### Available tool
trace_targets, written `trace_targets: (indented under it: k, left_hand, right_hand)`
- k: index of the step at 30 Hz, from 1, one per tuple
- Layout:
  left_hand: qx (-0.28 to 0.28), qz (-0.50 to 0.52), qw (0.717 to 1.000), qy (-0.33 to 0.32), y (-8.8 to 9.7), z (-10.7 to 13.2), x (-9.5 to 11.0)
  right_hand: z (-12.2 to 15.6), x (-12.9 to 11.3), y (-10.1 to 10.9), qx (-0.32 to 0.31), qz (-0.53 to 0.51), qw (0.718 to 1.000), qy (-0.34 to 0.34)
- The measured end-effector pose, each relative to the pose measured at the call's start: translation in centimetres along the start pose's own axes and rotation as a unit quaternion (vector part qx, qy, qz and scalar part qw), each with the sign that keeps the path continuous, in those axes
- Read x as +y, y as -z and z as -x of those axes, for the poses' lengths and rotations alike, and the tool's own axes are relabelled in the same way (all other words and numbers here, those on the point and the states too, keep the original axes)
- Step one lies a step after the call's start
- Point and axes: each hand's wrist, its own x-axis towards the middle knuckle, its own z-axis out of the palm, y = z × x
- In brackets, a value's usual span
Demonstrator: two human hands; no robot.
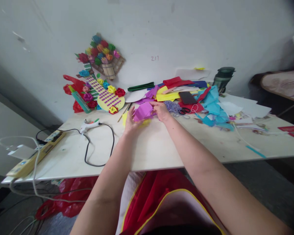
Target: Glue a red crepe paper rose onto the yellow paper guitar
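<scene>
Both my arms reach out over a pale table (156,147). My left hand (129,121) and my right hand (161,111) hold a piece of purple paper (143,112) between them, the fingers pinched on its two sides. A yellow sheet (144,122) lies under the purple paper. Just beyond the hands lie a tangle of lilac yarn (172,106) and black-handled scissors (185,111).
A pile of coloured paper sheets (176,89) with a dark phone (187,97) sits at the back. At the left are a paper guitar with flowers (105,96), a glue gun (89,124) with black cord, and a power strip (36,153). A dark bottle (222,78) stands at the right.
</scene>
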Motion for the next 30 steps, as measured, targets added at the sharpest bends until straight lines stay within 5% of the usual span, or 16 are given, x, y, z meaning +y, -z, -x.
trace_targets:
  k: [7,16,30]
  left_hand:
    - [0.009,-0.096,0.994,-0.052,0.1,0.0,-0.5]
    - [-0.013,-0.126,0.992,0.007,-0.3,0.5,1.6]
    - [-0.030,-0.015,0.999,0.036,-0.5,0.6,1.4]
  right_hand:
    - [0.4,-0.5,0.0,0.029,-0.025,0.999,-0.036]
    - [-0.2,0.6,-0.2,0.070,0.073,0.995,0.001]
    - [-0.4,0.6,-0.8,0.086,-0.041,0.995,-0.009]
